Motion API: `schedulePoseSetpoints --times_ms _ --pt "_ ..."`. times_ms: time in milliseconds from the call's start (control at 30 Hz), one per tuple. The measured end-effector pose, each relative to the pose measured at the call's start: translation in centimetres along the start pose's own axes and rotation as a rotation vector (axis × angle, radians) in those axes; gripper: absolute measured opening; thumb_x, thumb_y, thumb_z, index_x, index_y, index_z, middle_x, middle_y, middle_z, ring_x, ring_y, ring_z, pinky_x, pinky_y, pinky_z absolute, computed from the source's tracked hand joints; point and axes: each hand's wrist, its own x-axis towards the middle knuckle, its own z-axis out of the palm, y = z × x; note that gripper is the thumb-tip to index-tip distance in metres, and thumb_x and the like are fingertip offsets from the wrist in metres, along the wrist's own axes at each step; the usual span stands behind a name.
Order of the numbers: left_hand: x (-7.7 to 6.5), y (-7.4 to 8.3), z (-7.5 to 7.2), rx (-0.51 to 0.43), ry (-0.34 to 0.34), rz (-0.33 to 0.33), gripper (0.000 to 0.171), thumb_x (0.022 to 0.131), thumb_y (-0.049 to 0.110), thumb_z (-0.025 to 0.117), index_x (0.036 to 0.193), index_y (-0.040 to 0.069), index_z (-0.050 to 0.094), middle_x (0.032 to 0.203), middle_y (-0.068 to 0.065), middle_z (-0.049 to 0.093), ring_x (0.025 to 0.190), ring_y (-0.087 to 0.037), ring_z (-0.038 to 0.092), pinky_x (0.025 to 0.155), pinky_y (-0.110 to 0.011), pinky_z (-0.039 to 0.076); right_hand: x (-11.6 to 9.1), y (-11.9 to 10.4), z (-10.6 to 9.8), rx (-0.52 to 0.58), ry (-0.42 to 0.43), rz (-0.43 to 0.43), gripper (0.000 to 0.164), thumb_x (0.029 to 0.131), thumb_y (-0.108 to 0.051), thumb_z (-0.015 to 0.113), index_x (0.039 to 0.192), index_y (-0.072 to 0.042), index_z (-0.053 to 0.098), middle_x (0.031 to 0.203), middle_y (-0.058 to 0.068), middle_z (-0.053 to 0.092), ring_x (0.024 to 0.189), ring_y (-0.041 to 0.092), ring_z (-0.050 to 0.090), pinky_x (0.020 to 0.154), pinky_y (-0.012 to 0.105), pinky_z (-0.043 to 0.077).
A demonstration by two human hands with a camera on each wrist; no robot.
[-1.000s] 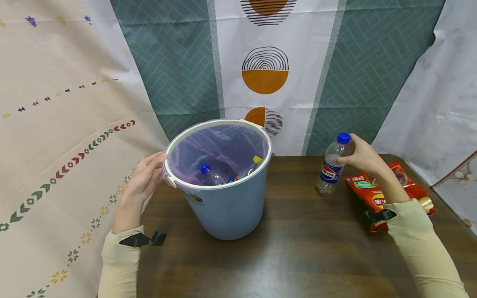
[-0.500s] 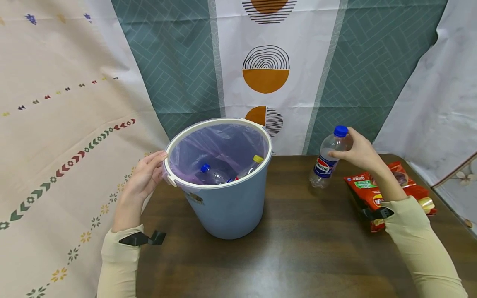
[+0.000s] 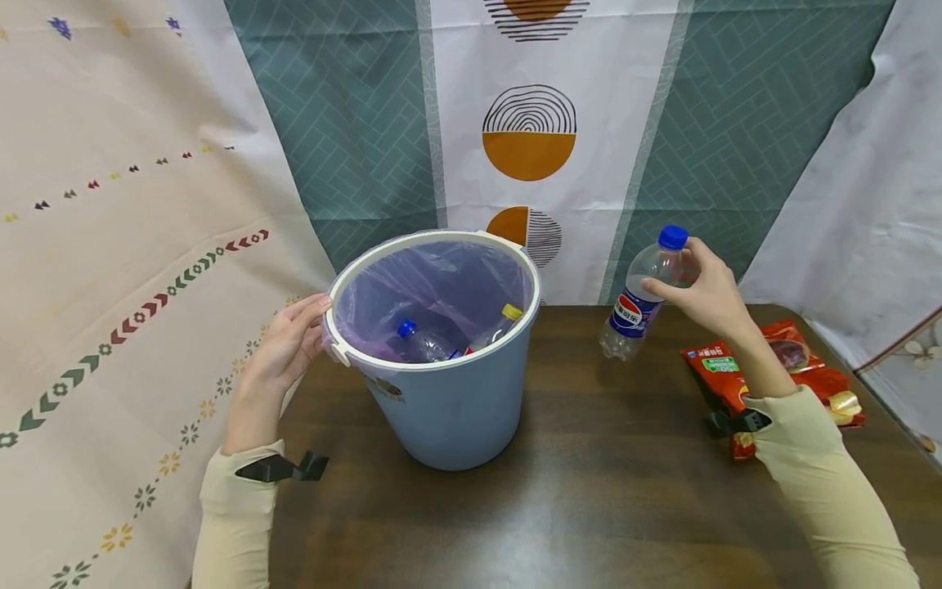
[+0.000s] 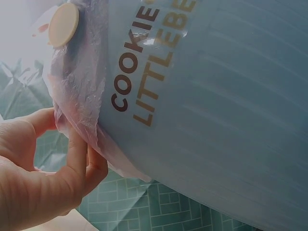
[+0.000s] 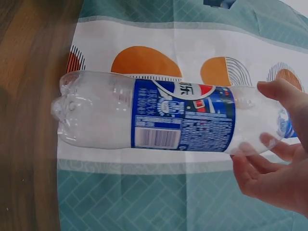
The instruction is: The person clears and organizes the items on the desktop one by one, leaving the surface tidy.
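Observation:
My left hand point(image 3: 283, 348) grips the lined rim of a blue trash bin point(image 3: 456, 417) on its left side; the left wrist view shows the fingers point(image 4: 77, 154) pinching the pinkish bag liner point(image 4: 79, 82) at the edge. My right hand point(image 3: 710, 294) holds a clear plastic soda bottle point(image 3: 634, 309) around its upper part, just below the blue cap. The bottle has a blue label, looks see-through and leans with its base to the left, off the table. Inside the bin lie a blue-capped bottle point(image 3: 427, 348) and a yellow-capped bottle point(image 3: 503, 325).
Red snack bags point(image 3: 717, 376) lie on the dark wooden table point(image 3: 574, 491) at the right, partly behind my right forearm. A patterned curtain point(image 3: 368, 123) hangs behind the table, and a cream cloth point(image 3: 147, 327) hangs on the left.
The bottle has risen and moved left in my right hand, from standing nearly upright by the snack bags to a tilted pose. My left hand stays at the bin's rim.

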Motion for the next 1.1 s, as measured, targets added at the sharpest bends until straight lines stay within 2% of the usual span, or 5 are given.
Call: schedulePoseSetpoints --times_ms 133,300,400,700,1100 --pt "0.0 0.1 0.1 0.006 0.011 -0.008 0.014 0.093 0.013 0.052 0.104 0.007 0.056 0.080 0.003 0.064 0.067 -0.005 0.063 0.058 -0.015 0.052 0.2 -0.7 0.2 0.020 0.041 -0.028 0.061 0.080 -0.036 0.068 0.132 -0.021 0.039 0.122 0.014 0.054 0.106 0.027 0.050 0.093 0.051 0.043" --pt "0.0 0.0 0.1 0.017 0.014 -0.010 0.014 0.093 0.015 0.053 0.104 0.008 0.058 0.080 0.004 0.063 0.067 -0.005 0.063 0.058 -0.015 0.052 0.5 -1.4 0.6 0.055 0.110 -0.084 0.059 0.079 -0.028 0.070 0.131 -0.023 0.042 0.119 0.009 0.056 0.099 0.007 0.051 0.086 0.021 0.045" --pt "0.0 0.0 0.1 0.018 0.007 -0.007 0.013 0.093 0.014 0.052 0.103 0.009 0.059 0.080 0.003 0.063 0.067 -0.005 0.062 0.058 -0.015 0.052 0.8 -2.2 0.9 0.089 0.143 -0.119 0.059 0.078 -0.024 0.072 0.130 -0.021 0.044 0.116 0.007 0.056 0.095 -0.001 0.049 0.080 0.011 0.041" --pt "0.1 0.1 0.1 0.012 0.013 -0.011 0.012 0.092 0.015 0.054 0.101 0.009 0.059 0.078 0.003 0.064 0.066 -0.005 0.063 0.057 -0.016 0.052 -0.3 -6.5 0.7 0.172 0.171 -0.195 0.057 0.080 -0.015 0.069 0.131 -0.015 0.043 0.118 0.007 0.054 0.100 -0.004 0.047 0.082 0.010 0.041" --pt "-0.1 0.3 0.0 -0.005 -0.068 0.019 0.015 0.095 0.010 0.047 0.103 0.005 0.058 0.080 0.000 0.065 0.069 -0.006 0.065 0.060 -0.016 0.053 0.5 -9.4 0.4 0.335 0.236 -0.325 0.056 0.079 -0.007 0.067 0.130 -0.011 0.045 0.113 -0.015 0.051 0.103 0.003 0.051 0.084 0.012 0.044"
